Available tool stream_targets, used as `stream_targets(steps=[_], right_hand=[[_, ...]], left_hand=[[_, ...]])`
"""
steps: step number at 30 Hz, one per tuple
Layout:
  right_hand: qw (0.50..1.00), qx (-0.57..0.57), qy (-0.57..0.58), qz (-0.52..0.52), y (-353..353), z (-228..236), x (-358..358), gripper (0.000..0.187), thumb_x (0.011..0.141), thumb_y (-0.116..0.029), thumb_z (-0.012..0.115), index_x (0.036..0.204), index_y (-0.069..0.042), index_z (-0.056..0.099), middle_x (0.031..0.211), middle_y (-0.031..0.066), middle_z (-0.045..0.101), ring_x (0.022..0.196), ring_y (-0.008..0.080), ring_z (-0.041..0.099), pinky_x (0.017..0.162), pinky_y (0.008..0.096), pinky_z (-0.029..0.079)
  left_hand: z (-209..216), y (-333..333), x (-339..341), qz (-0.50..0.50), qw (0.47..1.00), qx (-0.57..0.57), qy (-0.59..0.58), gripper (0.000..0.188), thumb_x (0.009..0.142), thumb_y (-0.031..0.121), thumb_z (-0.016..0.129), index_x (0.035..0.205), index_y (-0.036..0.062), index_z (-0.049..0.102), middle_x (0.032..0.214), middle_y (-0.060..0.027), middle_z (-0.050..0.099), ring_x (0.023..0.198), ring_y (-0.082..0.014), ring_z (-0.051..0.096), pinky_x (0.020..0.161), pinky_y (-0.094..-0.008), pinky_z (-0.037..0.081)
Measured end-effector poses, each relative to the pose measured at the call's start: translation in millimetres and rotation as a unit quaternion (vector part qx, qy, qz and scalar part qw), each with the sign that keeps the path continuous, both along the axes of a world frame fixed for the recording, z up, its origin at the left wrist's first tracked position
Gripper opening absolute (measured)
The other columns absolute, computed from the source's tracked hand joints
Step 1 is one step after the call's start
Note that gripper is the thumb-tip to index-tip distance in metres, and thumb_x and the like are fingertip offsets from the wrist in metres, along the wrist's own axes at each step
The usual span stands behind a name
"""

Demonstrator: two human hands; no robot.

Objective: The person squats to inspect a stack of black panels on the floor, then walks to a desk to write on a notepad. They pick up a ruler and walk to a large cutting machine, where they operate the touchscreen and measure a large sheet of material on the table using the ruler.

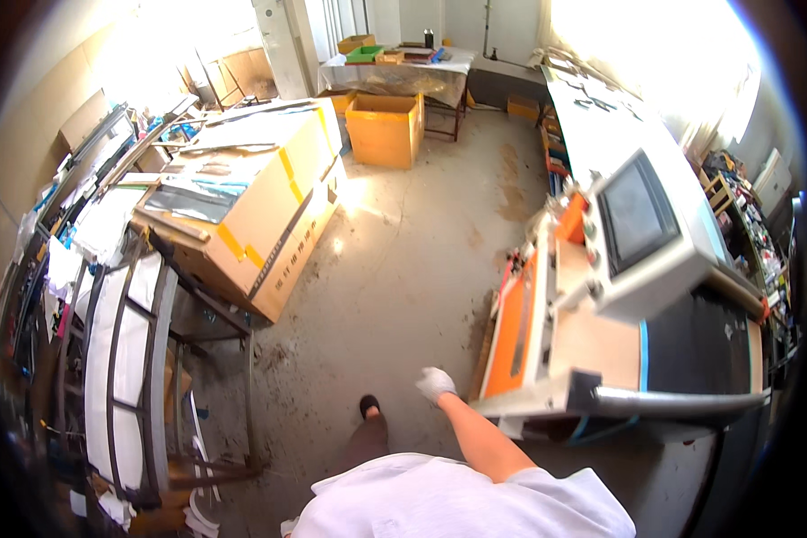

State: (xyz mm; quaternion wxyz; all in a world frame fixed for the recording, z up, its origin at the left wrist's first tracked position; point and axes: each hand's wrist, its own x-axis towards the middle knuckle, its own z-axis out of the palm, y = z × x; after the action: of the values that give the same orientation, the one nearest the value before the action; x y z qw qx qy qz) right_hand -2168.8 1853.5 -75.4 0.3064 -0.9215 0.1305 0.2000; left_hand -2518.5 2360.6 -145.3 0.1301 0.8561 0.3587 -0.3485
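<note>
My right hand (436,384), in a white glove, hangs over the grey floor in front of me, its fingers curled in with nothing showing in them. Nearest to it is the orange front panel (515,323) of a machine on the right. A scrap of white, probably the glove of my left hand (288,526), peeks out beside my shirt at the lower edge; its fingers are hidden. One dark shoe (368,405) is set forward on the floor.
The machine's grey-framed screen (638,215) juts out at right. At left stand a large taped carton (269,215) and a metal rack (117,386) with white sheets. Farther off are an open yellow box (384,134) and a covered table (394,82). A long white bench (601,117) runs along the right.
</note>
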Motion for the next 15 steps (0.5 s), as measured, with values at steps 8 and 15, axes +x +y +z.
stream_targets(steps=[8, 15], right_hand=[[0.932, -0.027, 0.194, -0.304, -125, -94, 58, 0.022, 0.084, -0.016, 0.068, 0.099, -0.001, 0.071, 0.096, 0.0168, 0.072, 0.098, 0.0293, 0.07, 0.078, 0.037, 0.057], [0.849, -0.123, 0.322, -0.4, -180, -96, 100, 0.026, 0.084, -0.02, 0.066, 0.103, -0.003, 0.072, 0.109, 0.0186, 0.07, 0.106, 0.034, 0.067, 0.085, 0.0414, 0.055]], left_hand=[[60, -6, 435, -0.062, 0.985, -0.009, -0.158, 0.058, 0.086, 0.045, 0.06, 0.114, -0.0058, 0.064, 0.111, -0.0281, 0.066, 0.109, -0.0425, 0.061, 0.094, -0.0464, 0.048], [110, -125, 806, -0.123, 0.948, 0.015, -0.292, 0.052, 0.087, 0.046, 0.061, 0.102, -0.0038, 0.062, 0.103, -0.0289, 0.067, 0.101, -0.0451, 0.063, 0.087, -0.051, 0.049]])
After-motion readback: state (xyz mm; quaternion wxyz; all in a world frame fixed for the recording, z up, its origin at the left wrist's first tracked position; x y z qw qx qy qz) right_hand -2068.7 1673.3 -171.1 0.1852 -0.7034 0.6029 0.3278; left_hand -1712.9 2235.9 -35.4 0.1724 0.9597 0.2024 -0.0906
